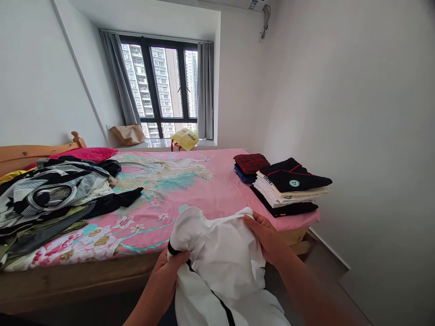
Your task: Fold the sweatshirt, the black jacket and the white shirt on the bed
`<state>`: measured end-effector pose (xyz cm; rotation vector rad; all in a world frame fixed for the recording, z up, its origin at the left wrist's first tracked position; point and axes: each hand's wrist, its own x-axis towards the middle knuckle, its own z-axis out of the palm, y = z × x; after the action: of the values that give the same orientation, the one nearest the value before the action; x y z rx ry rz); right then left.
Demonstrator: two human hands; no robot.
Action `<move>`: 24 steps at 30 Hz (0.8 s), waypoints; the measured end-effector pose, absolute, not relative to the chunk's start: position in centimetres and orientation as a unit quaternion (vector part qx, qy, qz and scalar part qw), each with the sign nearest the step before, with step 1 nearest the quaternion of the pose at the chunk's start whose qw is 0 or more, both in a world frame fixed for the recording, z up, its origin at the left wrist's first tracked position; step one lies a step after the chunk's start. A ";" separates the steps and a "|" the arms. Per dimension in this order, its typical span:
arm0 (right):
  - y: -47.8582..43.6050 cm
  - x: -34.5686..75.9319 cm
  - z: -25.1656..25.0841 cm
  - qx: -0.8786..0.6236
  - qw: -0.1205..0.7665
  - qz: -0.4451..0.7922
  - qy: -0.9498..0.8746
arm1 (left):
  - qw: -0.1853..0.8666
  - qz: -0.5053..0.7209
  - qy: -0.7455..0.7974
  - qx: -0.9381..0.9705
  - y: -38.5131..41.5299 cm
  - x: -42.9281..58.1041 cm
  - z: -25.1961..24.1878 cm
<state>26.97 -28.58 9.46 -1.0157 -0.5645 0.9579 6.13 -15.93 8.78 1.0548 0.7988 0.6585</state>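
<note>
A white garment with a black stripe (224,258) hangs between my two hands, in front of the near edge of the bed; whether it is a shirt I cannot tell. My left hand (166,276) is closed on its left side, with the thumb by the black stripe. At the upper right edge, my right hand (263,235) pinches the cloth between thumb and fingers. The garment's upper part is gathered and creased, and its lower end runs out of view at the bottom.
The bed (204,194) has a pink floral sheet. A loose heap of clothes (61,194) lies at its left. Folded clothes (288,185) are stacked at the right corner, beside a red plaid folded item (251,163). A yellow bag (184,139) and paper bag (128,134) are by the window.
</note>
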 end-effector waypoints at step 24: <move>-28.7 27.0 8.9 -0.509 0.677 0.416 -0.332 | 0.799 0.237 0.373 0.408 -16.5 5.9 9.7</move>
<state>26.97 -28.69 8.86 -1.1444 -0.7459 0.9349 5.88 -16.54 9.67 0.8748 0.8000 0.5088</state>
